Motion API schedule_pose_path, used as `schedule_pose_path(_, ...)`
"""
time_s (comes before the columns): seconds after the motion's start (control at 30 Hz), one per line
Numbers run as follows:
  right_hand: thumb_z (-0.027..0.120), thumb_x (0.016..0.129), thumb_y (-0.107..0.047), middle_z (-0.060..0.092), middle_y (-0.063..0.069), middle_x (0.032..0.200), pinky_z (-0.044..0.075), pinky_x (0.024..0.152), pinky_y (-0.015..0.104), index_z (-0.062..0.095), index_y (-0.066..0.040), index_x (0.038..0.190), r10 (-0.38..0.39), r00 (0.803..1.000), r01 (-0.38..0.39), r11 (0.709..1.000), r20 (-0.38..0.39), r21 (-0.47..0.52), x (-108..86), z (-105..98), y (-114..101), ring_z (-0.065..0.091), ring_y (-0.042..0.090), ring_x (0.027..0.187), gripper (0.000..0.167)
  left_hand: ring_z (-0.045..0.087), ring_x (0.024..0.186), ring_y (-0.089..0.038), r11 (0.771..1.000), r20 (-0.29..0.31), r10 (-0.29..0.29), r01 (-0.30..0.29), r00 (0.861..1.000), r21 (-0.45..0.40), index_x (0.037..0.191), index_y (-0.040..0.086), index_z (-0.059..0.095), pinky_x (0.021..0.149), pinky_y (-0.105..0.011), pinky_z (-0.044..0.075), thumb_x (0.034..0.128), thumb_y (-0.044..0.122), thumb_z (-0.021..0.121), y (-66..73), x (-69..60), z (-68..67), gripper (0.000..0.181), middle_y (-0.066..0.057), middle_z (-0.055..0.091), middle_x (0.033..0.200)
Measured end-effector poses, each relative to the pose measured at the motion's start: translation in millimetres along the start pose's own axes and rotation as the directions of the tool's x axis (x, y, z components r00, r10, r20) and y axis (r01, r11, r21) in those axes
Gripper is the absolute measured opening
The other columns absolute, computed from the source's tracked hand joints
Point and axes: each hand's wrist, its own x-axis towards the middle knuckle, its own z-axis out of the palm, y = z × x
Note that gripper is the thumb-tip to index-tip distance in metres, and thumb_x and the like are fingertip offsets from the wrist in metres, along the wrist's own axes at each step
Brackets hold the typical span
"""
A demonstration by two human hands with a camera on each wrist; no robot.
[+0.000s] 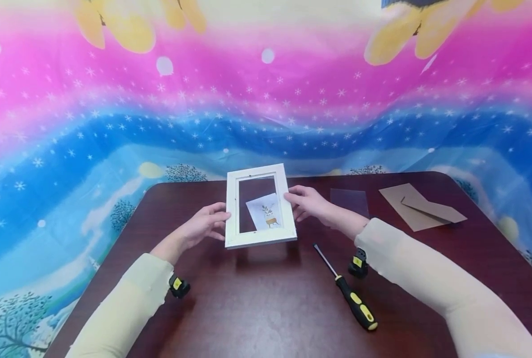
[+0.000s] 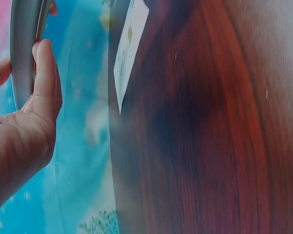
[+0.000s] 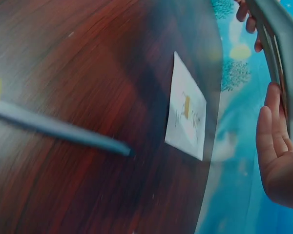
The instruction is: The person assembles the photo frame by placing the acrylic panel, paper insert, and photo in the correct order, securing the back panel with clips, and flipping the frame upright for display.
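A white picture frame [image 1: 231, 209] is held up above the table, its middle an open window. My left hand [image 1: 201, 223] grips its left edge, and my right hand [image 1: 310, 203] grips the right edge, thumb on the near face. In the left wrist view, the left fingers [image 2: 45, 73] lie along the frame's far side. The right wrist view has the right fingers [image 3: 268, 122] against the frame's side [image 3: 288, 48]. Through the window shows a white card [image 1: 260, 211] printed with a deer-like figure and leaves; it lies on the table beyond.
On the dark wood table [image 1: 257, 308], a black-and-yellow screwdriver [image 1: 355, 303] lies near the right forearm. Behind that arm is a thin transparent sheet [image 1: 348, 199]. Farther right lies a brown backing board [image 1: 396, 199] with a stand flap. A patterned cloth [image 1: 266, 89] hangs behind the table.
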Motion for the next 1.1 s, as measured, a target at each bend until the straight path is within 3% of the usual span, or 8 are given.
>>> schedule_pose_path(0.23,0.049,0.103,-0.028,0.064,0.013,0.076,0.050,0.053,0.031,0.046,0.006,0.134,-0.024,1.000,0.025,0.994,0.018,-0.103,-16.6,-17,9,0.064,0.020,0.055,0.047,0.065,0.085,-0.024,1.000,0.044,-0.001,0.000,0.999,0.014,0.139,-0.005,0.033,0.063,-0.037,0.056,0.0983,0.015,0.054,-1.0,-4.7,24.3,0.050,-0.010,0.067,0.099)
schedule_pose_path(0.47,0.052,0.102,-0.025,0.063,0.012,0.069,0.050,0.049,0.033,0.049,0.010,0.126,-0.045,0.997,0.056,0.979,0.063,-0.194,-42.0,-26,23,0.065,0.026,0.054,0.043,0.065,0.080,-0.030,0.999,0.125,-0.023,0.018,0.992,0.037,0.148,0.002,0.016,0.058,-0.034,0.056,0.0941,0.013,0.061,-0.9,-14.9,49.6,0.071,-0.017,0.065,0.106)
schedule_pose_path(0.63,0.055,0.100,-0.024,0.064,0.010,0.064,0.052,0.049,0.039,0.031,0.013,0.141,-0.047,0.995,0.071,0.959,0.092,-0.276,-60.1,-22,31,0.064,0.031,0.053,0.060,0.066,0.080,-0.034,0.998,0.177,-0.038,0.028,0.984,0.056,0.154,0.011,0.001,0.056,-0.035,0.055,0.0930,0.010,0.063,-6.7,-20.1,62.2,0.087,-0.019,0.065,0.106)
schedule_pose_path(0.77,0.056,0.099,-0.025,0.064,0.007,0.063,0.050,0.046,0.040,0.013,0.011,0.149,-0.031,0.991,0.074,0.940,0.132,-0.334,-72.6,-15,39,0.064,0.027,0.051,0.075,0.066,0.081,-0.042,0.994,0.222,-0.068,0.047,0.973,0.096,0.155,0.018,-0.009,0.055,-0.037,0.056,0.0925,0.008,0.064,-14.3,-22.8,69.2,0.096,-0.016,0.068,0.098)
schedule_pose_path(0.93,0.056,0.100,-0.026,0.063,0.006,0.063,0.047,0.043,0.038,0.006,0.003,0.153,-0.006,0.985,0.070,0.929,0.173,-0.363,-83.8,-6,51,0.062,0.025,0.048,0.078,0.066,0.070,-0.036,0.984,0.272,-0.091,0.045,0.958,0.172,0.154,0.021,-0.014,0.054,-0.041,0.056,0.0934,0.005,0.062,-23.4,-27.6,75.0,0.099,-0.015,0.066,0.083)
schedule_pose_path(1.1,0.054,0.101,-0.026,0.059,0.008,0.060,0.049,0.044,0.039,0.001,-0.001,0.154,0.006,0.982,0.065,0.929,0.190,-0.365,-92.5,3,61,0.061,0.024,0.046,0.079,0.066,0.066,-0.031,0.973,0.291,-0.115,0.049,0.950,0.224,0.153,0.021,-0.019,0.054,-0.044,0.056,0.0938,0.002,0.060,-32.2,-34.3,81.0,0.101,-0.014,0.065,0.080)
